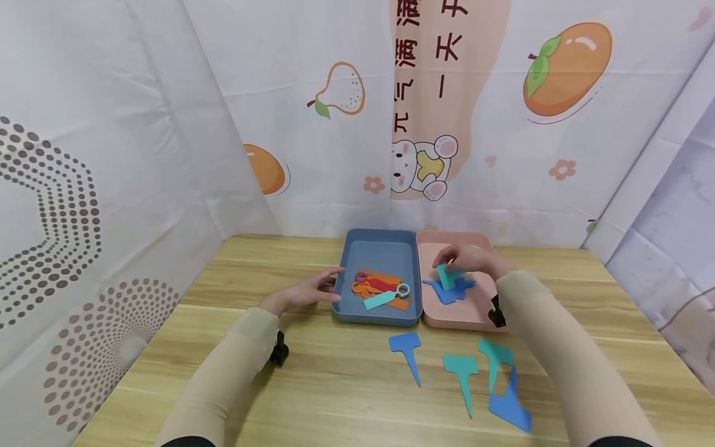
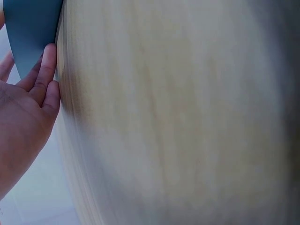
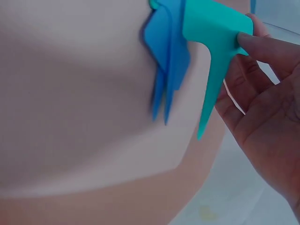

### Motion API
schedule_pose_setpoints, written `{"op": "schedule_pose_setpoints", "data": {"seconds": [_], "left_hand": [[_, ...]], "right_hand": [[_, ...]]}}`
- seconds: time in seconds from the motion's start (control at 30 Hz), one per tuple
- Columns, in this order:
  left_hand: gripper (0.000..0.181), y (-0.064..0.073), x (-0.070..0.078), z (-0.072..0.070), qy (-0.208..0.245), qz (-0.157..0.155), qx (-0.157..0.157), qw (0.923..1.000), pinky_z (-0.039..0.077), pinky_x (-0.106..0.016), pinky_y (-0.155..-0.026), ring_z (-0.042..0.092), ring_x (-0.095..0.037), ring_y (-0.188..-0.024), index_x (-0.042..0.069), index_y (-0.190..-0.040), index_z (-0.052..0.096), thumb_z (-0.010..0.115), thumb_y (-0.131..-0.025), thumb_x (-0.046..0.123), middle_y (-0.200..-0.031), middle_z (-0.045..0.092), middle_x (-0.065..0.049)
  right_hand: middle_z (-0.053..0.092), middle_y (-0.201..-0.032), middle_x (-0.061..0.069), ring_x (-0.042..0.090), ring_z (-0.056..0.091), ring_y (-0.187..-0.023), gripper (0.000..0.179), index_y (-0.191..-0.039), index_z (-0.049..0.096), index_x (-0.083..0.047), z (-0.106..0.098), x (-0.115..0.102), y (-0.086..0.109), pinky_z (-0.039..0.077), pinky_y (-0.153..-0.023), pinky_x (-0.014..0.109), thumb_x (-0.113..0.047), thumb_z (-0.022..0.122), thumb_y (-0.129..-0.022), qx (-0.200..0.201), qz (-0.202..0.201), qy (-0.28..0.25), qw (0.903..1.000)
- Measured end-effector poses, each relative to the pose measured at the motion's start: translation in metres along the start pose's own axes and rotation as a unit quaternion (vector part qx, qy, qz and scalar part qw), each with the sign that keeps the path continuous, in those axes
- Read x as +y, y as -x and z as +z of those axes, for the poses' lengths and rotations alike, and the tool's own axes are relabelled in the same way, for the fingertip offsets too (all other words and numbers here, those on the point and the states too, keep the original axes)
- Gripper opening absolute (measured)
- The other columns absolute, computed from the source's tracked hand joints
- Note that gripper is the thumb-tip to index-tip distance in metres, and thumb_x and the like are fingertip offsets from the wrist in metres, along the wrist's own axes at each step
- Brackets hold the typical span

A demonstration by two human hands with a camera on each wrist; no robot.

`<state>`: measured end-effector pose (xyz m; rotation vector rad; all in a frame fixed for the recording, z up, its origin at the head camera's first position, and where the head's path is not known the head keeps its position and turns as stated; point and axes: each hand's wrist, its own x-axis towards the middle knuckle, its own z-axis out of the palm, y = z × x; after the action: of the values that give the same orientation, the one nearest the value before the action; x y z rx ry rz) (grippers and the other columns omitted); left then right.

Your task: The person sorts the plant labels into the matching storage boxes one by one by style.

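My right hand (image 1: 473, 258) pinches a teal T-shaped plant label (image 3: 214, 35) between thumb and fingers, over the pink tray (image 1: 460, 324). In the right wrist view, its pointed stem hangs down beside a small pile of blue plant labels (image 3: 171, 40) lying in that tray. A bit of green shows at the pile's top. At the left side of the blue-grey tray (image 1: 377, 319), my left hand (image 1: 307, 290) rests with relaxed fingers against the wall. The left wrist view shows those fingers (image 2: 47, 70) fairly straight along the tray's outside.
Inside the blue-grey tray lie orange and red ring-topped tags (image 1: 380, 284) and a light teal one (image 1: 381, 299). On the wooden table (image 1: 335, 385), nearer me, are blue labels (image 1: 404, 343) (image 1: 509, 406) and teal labels (image 1: 461, 365) (image 1: 496, 352). A printed curtain (image 1: 313, 155) hangs behind.
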<state>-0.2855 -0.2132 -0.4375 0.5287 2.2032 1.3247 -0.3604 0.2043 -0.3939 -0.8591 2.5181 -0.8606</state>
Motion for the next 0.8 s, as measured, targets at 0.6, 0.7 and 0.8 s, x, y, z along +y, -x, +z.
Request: {"op": "schedule_pose_setpoints", "data": {"seconds": [0.6, 0.7, 0.8], "left_hand": [[0.075, -0.0009, 0.0053, 0.0017, -0.001, -0.006, 0.005, 1.0000, 0.033, -0.048, -0.108, 0.037, -0.036, -0.133, 0.015, -0.156, 0.018, 0.063, -0.097, 0.019, -0.155, 0.022, -0.020], [0.075, -0.0012, 0.0044, 0.0010, -0.005, -0.008, 0.005, 0.9999, 0.032, -0.048, -0.108, 0.037, -0.035, -0.134, 0.017, -0.156, 0.019, 0.064, -0.096, 0.020, -0.156, 0.021, -0.018], [0.076, -0.0002, 0.0041, 0.0003, -0.006, -0.012, 0.007, 0.9999, 0.031, -0.048, -0.108, 0.035, -0.035, -0.135, 0.018, -0.156, 0.020, 0.065, -0.095, 0.020, -0.157, 0.020, -0.018]], "right_hand": [[0.069, -0.102, 0.012, 0.027, 0.061, -0.095, 0.018, -0.107, 0.068, 0.006, 0.0037, 0.0003, -0.0029, 0.052, -0.084, 0.035, 0.004, 0.063, -0.090, -0.017, 0.011, -0.030, 0.9994], [0.068, -0.106, 0.016, 0.027, 0.062, -0.096, 0.019, -0.108, 0.068, 0.006, 0.0012, -0.0025, -0.0007, 0.052, -0.084, 0.036, 0.002, 0.062, -0.091, -0.006, 0.015, -0.034, 0.9993], [0.068, -0.107, 0.018, 0.027, 0.063, -0.095, 0.018, -0.108, 0.069, 0.006, -0.0027, -0.0075, 0.0024, 0.053, -0.082, 0.036, 0.001, 0.063, -0.091, 0.012, 0.007, -0.018, 0.9997]]}}
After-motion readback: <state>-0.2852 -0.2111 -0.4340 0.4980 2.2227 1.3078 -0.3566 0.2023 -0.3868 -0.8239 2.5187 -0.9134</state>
